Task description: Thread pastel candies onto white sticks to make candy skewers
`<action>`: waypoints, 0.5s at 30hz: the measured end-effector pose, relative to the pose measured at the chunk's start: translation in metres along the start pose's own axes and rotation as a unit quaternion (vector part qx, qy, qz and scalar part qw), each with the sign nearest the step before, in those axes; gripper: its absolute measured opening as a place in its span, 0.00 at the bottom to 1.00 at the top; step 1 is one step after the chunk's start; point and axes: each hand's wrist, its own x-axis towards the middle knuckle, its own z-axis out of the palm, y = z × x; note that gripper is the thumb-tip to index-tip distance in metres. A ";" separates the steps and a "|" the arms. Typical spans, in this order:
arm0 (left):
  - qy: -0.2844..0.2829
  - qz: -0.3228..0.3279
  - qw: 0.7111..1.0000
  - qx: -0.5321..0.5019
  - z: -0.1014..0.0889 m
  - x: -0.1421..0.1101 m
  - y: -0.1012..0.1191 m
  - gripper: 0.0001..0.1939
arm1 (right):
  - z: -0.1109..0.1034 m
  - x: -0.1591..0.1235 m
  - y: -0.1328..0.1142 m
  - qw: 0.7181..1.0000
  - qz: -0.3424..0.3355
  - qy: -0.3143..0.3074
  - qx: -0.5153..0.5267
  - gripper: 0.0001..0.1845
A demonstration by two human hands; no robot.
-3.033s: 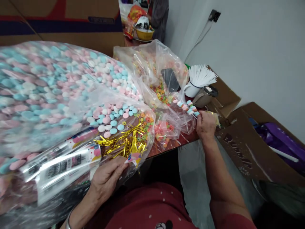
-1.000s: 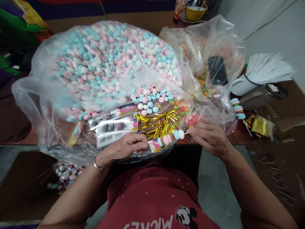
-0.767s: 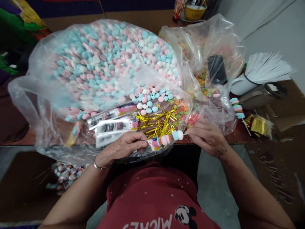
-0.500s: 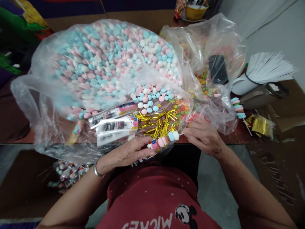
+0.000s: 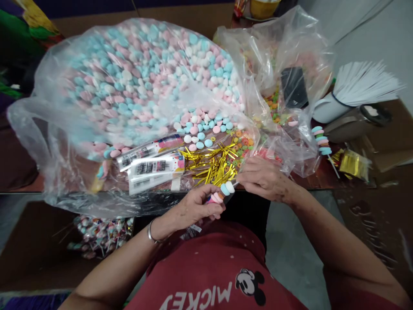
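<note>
A marshmallow skewer [image 5: 227,188], with white, blue and pink pieces, slants between my hands at the table's front edge. Its lower part sits in a printed clear wrapper. My left hand [image 5: 196,207] is closed round the wrapped part, thumb in front. My right hand [image 5: 264,177] pinches the thin white stick at the other end; the fingertips are partly hidden. Just beyond lie gold twist ties [image 5: 214,165] and printed clear bags [image 5: 156,168]. Loose marshmallows [image 5: 200,136] and coloured cereal rings [image 5: 240,146] lie behind these.
A large clear bag of marshmallows [image 5: 129,82] fills the left and back. To the right are a phone-like black slab [image 5: 294,87], a jug of white sticks [image 5: 327,110], another marshmallow skewer [image 5: 321,141] and packed gold ties [image 5: 355,165]. Below left, a box [image 5: 29,245] holds wrapped skewers.
My left hand has slid up the skewer and now covers more of the wrapped part. Both hands and the skewer have shifted slightly left, the right hand still at the stick.
</note>
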 end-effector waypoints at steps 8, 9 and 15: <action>-0.014 -0.059 0.995 0.085 -0.012 -0.011 -0.004 0.23 | -0.011 0.005 0.002 0.998 -0.013 -0.040 -0.048 0.15; -0.003 -0.045 0.994 0.099 -0.014 -0.012 -0.005 0.22 | -0.011 0.006 0.002 0.998 -0.013 -0.044 -0.054 0.16; 0.096 0.099 0.955 0.262 -0.019 -0.012 -0.009 0.17 | -0.008 0.012 -0.007 0.996 0.013 -0.073 -0.058 0.17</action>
